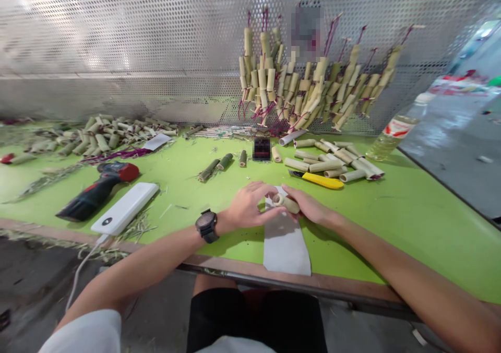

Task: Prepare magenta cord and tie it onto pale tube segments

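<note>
A short, pale bamboo tube (288, 203) is between my two hands, its hollow end facing left. My left hand (252, 204) curls around the open end, thumb below and fingers above. From the other side my right hand (312, 206) grips the tube, with some of its fingers hidden behind it. Beneath the tube lies a strip of white paper (287, 251) on the green table (230, 254). A yellow utility knife (323, 180) rests just beyond my right hand.
Loose bamboo pieces (332, 164) lie beyond the knife, beside an oil bottle (395, 133). At left are a cordless drill (99, 188), a white power bank (125, 208) with a cable, and a bamboo heap (97, 136). Strung bamboo (305, 89) hangs on the perforated metal panel (156, 45).
</note>
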Demonstrator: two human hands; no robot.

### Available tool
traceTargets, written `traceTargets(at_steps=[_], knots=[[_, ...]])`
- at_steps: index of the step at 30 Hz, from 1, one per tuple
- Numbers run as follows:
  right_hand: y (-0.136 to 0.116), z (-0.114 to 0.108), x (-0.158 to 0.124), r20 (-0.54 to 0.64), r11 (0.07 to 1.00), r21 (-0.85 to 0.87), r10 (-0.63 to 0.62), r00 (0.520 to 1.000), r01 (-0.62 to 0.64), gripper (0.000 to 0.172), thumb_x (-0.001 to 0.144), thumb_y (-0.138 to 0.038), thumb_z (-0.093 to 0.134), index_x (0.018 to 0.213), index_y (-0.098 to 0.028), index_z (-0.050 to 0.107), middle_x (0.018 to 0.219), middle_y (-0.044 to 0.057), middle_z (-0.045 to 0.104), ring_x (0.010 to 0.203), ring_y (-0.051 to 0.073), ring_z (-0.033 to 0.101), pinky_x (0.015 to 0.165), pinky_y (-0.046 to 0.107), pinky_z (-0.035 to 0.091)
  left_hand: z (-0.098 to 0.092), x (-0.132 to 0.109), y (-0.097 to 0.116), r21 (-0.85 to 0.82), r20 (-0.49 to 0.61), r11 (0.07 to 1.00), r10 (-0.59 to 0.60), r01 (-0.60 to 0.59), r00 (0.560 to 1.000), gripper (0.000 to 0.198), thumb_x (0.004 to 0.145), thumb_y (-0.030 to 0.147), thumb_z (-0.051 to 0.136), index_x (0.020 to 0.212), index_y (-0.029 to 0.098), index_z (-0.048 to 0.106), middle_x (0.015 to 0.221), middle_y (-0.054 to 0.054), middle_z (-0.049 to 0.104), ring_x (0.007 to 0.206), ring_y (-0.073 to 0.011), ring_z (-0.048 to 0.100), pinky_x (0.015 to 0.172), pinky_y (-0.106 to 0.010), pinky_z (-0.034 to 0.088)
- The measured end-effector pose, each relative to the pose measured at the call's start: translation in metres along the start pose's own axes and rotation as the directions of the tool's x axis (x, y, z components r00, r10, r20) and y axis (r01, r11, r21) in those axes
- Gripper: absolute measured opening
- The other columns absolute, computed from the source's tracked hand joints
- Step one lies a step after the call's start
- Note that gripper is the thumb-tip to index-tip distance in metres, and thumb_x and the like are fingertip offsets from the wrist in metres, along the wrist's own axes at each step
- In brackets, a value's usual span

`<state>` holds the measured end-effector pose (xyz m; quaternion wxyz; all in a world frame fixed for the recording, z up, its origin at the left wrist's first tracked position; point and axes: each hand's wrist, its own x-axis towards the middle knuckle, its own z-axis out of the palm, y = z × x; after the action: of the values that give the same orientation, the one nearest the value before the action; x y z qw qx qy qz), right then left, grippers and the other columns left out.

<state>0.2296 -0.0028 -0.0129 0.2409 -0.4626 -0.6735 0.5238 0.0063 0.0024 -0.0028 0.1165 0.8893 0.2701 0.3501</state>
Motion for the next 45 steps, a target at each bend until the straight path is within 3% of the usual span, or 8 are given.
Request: traceTargets(at_steps=[11,16,23,31,35,38,41,45], knots=[[-0.004,0.0,-0.001,0.033,0.995,0.095,0.025,0.999,-0.028,0.073,0.103,-0.074,0.031,0.061,-0.021,0.059,0.048,0.0,0.05,0.045,0.012,0.043,0.054,0.029,0.034,-0.001,0.001,-0.001,0.048,0.042,0.999,-0.015,0.013,0.999,0.03,0.102,0.043,0.055,0.105,0.016,0.068,0.089,-0.009,0.073,0.081,-0.0214,0.067,0.079,-0.036,0.053],[-0.005,-0.001,-0.001,0.033,0.985,0.162,0.055,0.998,-0.059,0.069,0.1,-0.077,0.033,0.073,-0.021,0.062,0.048,-0.001,0.05,0.046,0.013,0.04,0.051,0.029,0.029,-0.001,0.002,-0.004,0.064,0.087,0.992,-0.118,0.113,0.989,0.036,0.104,0.048,0.05,0.095,0.017,0.067,0.084,-0.008,0.071,0.078,-0.0213,0.066,0.075,-0.036,0.052],[-0.004,-0.002,0.001,-0.01,0.948,0.311,0.077,0.997,-0.07,0.055,0.098,-0.076,0.037,0.09,-0.024,0.053,0.055,-0.003,0.054,0.049,0.014,0.042,0.052,0.028,0.029,-0.002,0.004,-0.005,0.042,0.149,0.995,-0.098,0.092,0.984,0.029,0.1,0.046,0.056,0.096,0.019,0.065,0.088,-0.008,0.073,0.08,-0.0214,0.066,0.075,-0.035,0.051],[-0.005,-0.005,0.002,0.0,0.906,0.401,0.148,0.989,-0.136,0.064,0.093,-0.086,0.03,0.086,-0.024,0.047,0.056,-0.003,0.053,0.05,0.014,0.041,0.053,0.028,0.028,0.001,0.004,-0.006,0.132,0.174,0.985,-0.137,0.115,0.975,0.026,0.099,0.042,0.058,0.092,0.018,0.065,0.086,-0.008,0.07,0.082,-0.0233,0.064,0.077,-0.037,0.05],[-0.003,-0.006,0.004,0.015,0.903,0.411,0.132,0.991,-0.126,0.066,0.092,-0.087,0.032,0.086,-0.024,0.05,0.06,-0.002,0.057,0.05,0.014,0.041,0.051,0.027,0.028,0.002,0.002,-0.008,0.152,0.149,0.975,-0.187,0.164,0.971,0.034,0.098,0.051,0.064,0.106,0.018,0.066,0.094,-0.008,0.072,0.085,-0.0237,0.065,0.077,-0.037,0.052],[-0.002,-0.006,0.006,0.035,0.908,0.406,0.099,0.994,-0.105,0.069,0.093,-0.086,0.031,0.088,-0.022,0.056,0.063,0.0,0.06,0.049,0.013,0.039,0.049,0.028,0.028,0.003,0.002,-0.009,0.137,0.11,0.979,-0.166,0.15,0.98,0.03,0.101,0.046,0.064,0.115,0.02,0.066,0.099,-0.008,0.073,0.09,-0.0238,0.067,0.08,-0.037,0.054],[0.0,-0.002,0.007,-0.033,0.922,0.382,0.085,0.996,-0.066,0.068,0.095,-0.083,0.031,0.088,-0.021,0.059,0.068,0.0,0.057,0.048,0.011,0.037,0.047,0.028,0.026,0.004,0.002,-0.008,0.078,0.057,0.99,-0.124,0.12,0.991,0.024,0.106,0.039,0.056,0.112,0.02,0.069,0.101,-0.009,0.075,0.093,-0.0229,0.07,0.081,-0.036,0.056],[0.006,0.003,0.006,-0.136,0.952,0.304,0.078,0.988,-0.033,0.065,0.097,-0.081,0.033,0.1,-0.022,0.062,0.074,-0.001,0.055,0.049,0.011,0.039,0.046,0.027,0.028,0.006,0.0,-0.007,-0.078,0.008,0.988,-0.13,0.13,0.992,0.029,0.104,0.046,0.062,0.118,0.022,0.068,0.107,-0.007,0.077,0.095,-0.0222,0.074,0.081,-0.035,0.059]])
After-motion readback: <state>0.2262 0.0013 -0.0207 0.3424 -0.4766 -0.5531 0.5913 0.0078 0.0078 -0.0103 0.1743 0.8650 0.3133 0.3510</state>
